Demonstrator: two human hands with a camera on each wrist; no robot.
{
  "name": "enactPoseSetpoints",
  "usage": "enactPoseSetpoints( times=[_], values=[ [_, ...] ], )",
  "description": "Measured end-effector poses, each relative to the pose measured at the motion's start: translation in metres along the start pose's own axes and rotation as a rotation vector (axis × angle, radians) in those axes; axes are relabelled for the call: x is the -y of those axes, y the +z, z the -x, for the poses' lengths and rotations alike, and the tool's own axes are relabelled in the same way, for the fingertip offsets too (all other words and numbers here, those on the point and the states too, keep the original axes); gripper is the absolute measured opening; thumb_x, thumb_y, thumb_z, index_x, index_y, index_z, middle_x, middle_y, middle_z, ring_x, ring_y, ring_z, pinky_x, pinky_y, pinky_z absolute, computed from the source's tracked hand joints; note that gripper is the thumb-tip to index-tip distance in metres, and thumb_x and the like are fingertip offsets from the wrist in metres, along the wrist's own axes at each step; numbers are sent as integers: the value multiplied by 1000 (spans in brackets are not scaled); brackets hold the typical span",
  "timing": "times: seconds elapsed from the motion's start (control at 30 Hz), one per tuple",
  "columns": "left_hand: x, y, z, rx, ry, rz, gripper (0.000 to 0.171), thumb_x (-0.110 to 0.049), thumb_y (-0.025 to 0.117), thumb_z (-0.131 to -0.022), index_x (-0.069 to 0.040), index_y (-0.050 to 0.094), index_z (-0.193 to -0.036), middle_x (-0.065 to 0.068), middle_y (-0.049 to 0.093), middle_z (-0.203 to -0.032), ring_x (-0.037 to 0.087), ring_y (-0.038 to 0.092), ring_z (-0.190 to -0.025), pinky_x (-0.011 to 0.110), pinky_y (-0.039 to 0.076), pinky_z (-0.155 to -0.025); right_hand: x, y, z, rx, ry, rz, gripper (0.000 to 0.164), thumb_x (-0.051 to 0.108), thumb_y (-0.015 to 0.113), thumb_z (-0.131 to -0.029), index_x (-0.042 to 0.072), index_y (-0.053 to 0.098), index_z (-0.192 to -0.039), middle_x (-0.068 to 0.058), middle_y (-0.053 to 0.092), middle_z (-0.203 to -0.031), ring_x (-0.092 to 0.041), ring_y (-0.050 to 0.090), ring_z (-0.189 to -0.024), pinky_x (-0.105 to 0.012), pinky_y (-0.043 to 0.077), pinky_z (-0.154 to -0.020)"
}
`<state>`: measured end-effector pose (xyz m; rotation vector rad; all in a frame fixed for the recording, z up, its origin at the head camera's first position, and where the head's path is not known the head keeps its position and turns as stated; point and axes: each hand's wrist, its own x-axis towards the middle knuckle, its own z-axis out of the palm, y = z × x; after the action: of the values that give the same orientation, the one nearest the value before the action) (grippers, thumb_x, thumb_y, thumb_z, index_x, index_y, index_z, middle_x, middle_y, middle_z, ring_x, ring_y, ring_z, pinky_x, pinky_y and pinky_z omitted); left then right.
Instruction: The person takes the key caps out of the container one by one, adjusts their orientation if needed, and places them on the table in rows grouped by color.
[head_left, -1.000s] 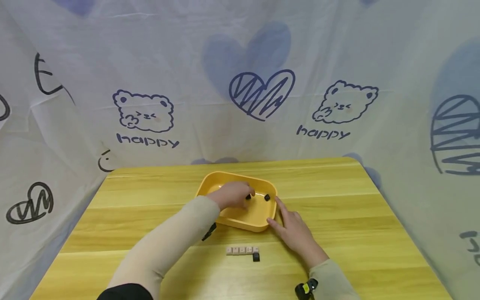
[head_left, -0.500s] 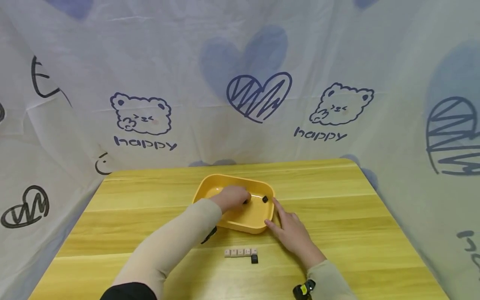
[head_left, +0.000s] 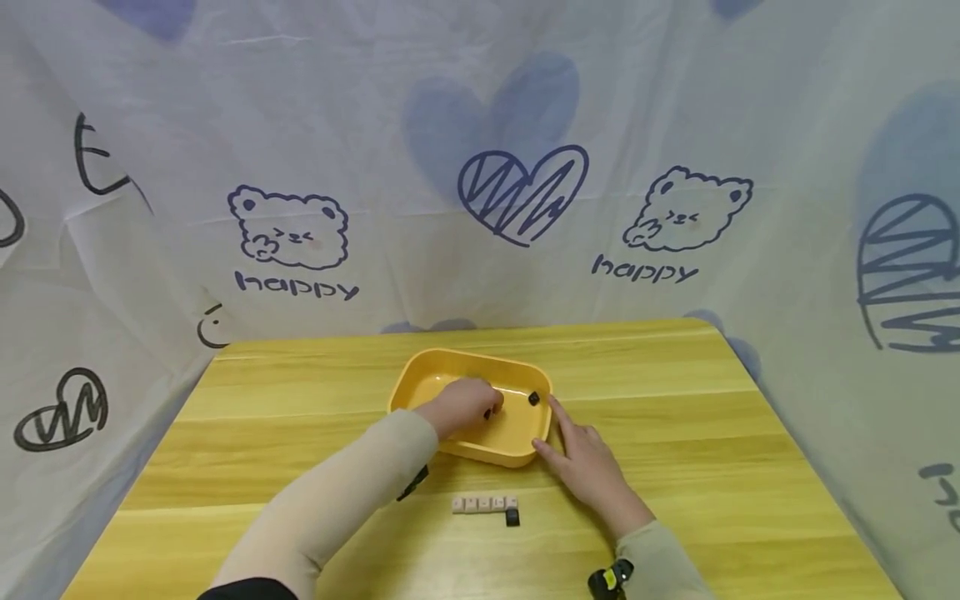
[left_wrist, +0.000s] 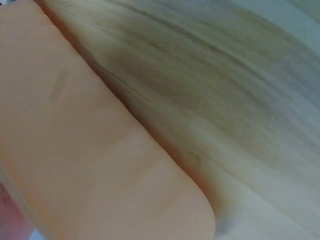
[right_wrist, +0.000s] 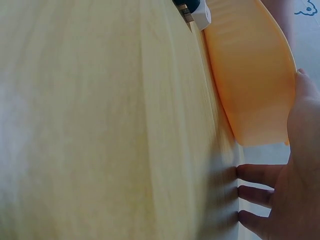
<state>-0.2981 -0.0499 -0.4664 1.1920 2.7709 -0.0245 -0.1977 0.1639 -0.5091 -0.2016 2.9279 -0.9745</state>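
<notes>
In the head view my left hand (head_left: pixel 465 404) reaches down into a yellow plastic tray (head_left: pixel 431 362), its fingertips pinching a small black keycap (head_left: pixel 487 414), mostly hidden by the fingers. Another black keycap (head_left: pixel 534 398) lies in the tray near its right end. My right hand (head_left: pixel 588 467) rests against that end, thumb and index finger touching the rim. The right wrist view shows the thumb of this hand (right_wrist: pixel 305 150) at the tray's rim, with the other fingers extended toward the tabletop. The tray's outer wall (left_wrist: pixel 100 150) fills much of the left wrist view.
Several beige keycaps (head_left: pixel 483 504) stand in a row on the wooden table (head_left: pixel 300 467), in front of the tray. A black keycap (head_left: pixel 512 517) sits just below the row's right end. A printed cloth (head_left: pixel 420 275) hangs behind the table.
My left hand's fingers have closed on the black keycap and drawn it slightly toward the near side of the tray. The right hand stays at the rim.
</notes>
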Motion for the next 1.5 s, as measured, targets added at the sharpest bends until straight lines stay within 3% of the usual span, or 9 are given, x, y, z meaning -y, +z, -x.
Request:
enactPoseSetpoints(
  times=[0.13, 0.27, 0.5, 0.83, 1.13, 1.33, 1.5],
  values=[
    [-3, -6, 4, 19, -35, -22, 26, -3, 68, -90, -13, 73, -113, 4, 69, -109, 20, 64, -100, 32, 50, -88, -2, -1, -1, -6, -3, -1, 76, 54, 51, -97, 28, 13, -158, -16, 45, -146, -38, 46, -125, -58, 37, -99],
    [-4, -11, 12, -3, -43, -8, 20, -10, 72, -88, -14, 75, -107, 2, 70, -106, 18, 64, -98, 32, 51, -85, -3, 0, -2, -2, -6, -2, 76, 53, 50, -97, 28, 13, -158, -15, 44, -147, -38, 45, -126, -58, 36, -100],
    [-5, -15, 31, -130, -19, 37, 19, -16, 77, -85, -12, 76, -104, 1, 70, -102, 17, 65, -93, 32, 53, -82, -5, 2, -3, -7, -19, 2, 76, 54, 50, -97, 28, 13, -158, -15, 44, -147, -38, 45, -125, -58, 37, -100],
    [-19, -26, 62, -342, -53, 262, 23, -12, 83, -78, -12, 77, -99, 2, 56, -94, 18, 57, -83, 32, 51, -76, -3, 2, -1, -19, -45, 7, 77, 56, 49, -96, 27, 13, -158, -17, 46, -145, -40, 46, -123, -58, 37, -99],
    [-32, -30, 80, -377, -10, 318, 23, -13, 82, -79, -11, 76, -101, -2, 64, -91, 19, 61, -83, 30, 51, -75, -3, 3, -2, -9, -31, 13, 76, 55, 49, -97, 28, 12, -158, -16, 45, -146, -38, 46, -123, -58, 36, -100],
    [-41, -29, 92, -397, -32, 369, 21, -13, 79, -82, -9, 74, -102, -1, 72, -97, 15, 65, -88, 32, 53, -80, -3, 3, -1, -20, -39, 15, 76, 54, 51, -97, 27, 14, -158, -17, 46, -145, -39, 46, -123, -58, 36, -100],
    [-49, -25, 103, -446, -28, 419, 20, -10, 80, -80, -10, 74, -100, 0, 69, -100, 15, 64, -91, 30, 53, -82, -2, 2, -1, -14, -37, 14, 77, 54, 50, -97, 27, 12, -158, -17, 46, -145, -39, 46, -123, -59, 35, -100]
  ],
)
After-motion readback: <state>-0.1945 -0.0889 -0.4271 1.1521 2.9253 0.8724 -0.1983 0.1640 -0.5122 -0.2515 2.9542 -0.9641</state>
